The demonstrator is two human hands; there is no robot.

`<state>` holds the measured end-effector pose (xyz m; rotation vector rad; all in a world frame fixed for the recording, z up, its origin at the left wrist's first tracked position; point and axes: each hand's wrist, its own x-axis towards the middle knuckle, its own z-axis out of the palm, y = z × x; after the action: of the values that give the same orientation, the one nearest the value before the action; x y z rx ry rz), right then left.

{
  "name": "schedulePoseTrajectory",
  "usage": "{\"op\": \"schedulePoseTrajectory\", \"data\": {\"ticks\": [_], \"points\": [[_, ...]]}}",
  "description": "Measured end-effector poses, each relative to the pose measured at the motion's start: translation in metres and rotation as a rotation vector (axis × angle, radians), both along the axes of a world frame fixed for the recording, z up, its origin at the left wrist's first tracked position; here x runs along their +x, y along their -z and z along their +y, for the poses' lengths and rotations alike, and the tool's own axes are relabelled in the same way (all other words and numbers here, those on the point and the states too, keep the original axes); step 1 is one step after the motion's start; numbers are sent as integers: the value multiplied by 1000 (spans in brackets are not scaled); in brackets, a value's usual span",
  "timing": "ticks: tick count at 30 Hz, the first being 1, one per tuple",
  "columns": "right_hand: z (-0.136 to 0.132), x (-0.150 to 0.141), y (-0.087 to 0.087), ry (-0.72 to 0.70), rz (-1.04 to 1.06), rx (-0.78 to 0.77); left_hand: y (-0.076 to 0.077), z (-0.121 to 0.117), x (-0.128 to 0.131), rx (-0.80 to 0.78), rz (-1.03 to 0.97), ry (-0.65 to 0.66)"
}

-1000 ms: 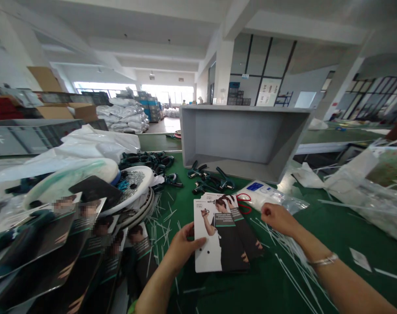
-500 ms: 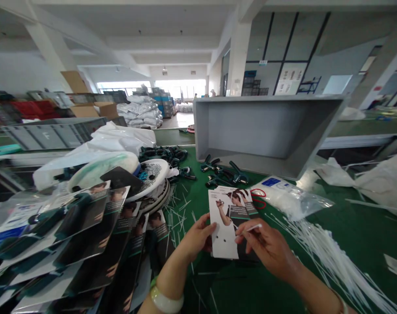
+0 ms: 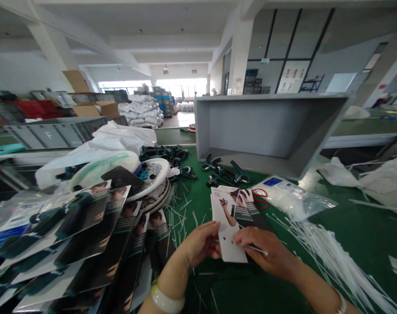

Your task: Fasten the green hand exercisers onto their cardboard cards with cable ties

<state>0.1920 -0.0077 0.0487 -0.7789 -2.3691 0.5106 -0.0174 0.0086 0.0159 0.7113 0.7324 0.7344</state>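
My left hand pinches the lower left edge of a printed cardboard backing card with two punched holes near its bottom. Under it lie more of the same cards on the green table. Between the fingers of my right hand is a thin white cable tie, its head end sticking out to the right. The fingertips of that hand are at the card's right edge, beside the holes. Where the tie's other end lies is hidden behind my fingers.
A bundle of loose cable ties lies at right, below a plastic bag and red scissor handles. Dark green hand tools sit before a tipped grey crate. Carded tools are piled at left, near a round white tray.
The top card has turned slightly and shifted right and down. My left hand has moved lower along its edge. My right hand has tilted the tie, its head now pointing down to the right.
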Motion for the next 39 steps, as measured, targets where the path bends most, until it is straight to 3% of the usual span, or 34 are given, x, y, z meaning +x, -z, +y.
{"op": "schedulePoseTrajectory", "data": {"ticks": [4,8,11,14,17,21,23,25,28,30,34,39], "points": [[3,9,4,-40,-5,60,0,-4,4,70,42,128],[-6,20,-2,16,-178,125,-5,-5,7,93,74,37],[-26,21,-3,144,-321,248,-9,-5,12,93,84,-8],[-45,12,7,347,-362,402,-16,-8,17,113,95,-12],[-50,2,21,519,-305,484,-28,-14,15,173,109,85],[-42,5,27,586,-127,443,-46,-21,3,282,192,208],[-38,9,23,629,-41,405,-49,-22,3,344,270,128],[-35,10,18,662,21,363,-47,-22,13,398,312,-31],[-33,8,10,687,78,283,-41,-18,38,459,268,-257],[-32,6,5,699,120,230,-38,-12,55,505,193,-338],[-29,5,-2,734,195,131,-40,-3,76,535,40,-346],[-28,10,-4,794,245,39,-40,-1,79,419,-40,-356]]}}
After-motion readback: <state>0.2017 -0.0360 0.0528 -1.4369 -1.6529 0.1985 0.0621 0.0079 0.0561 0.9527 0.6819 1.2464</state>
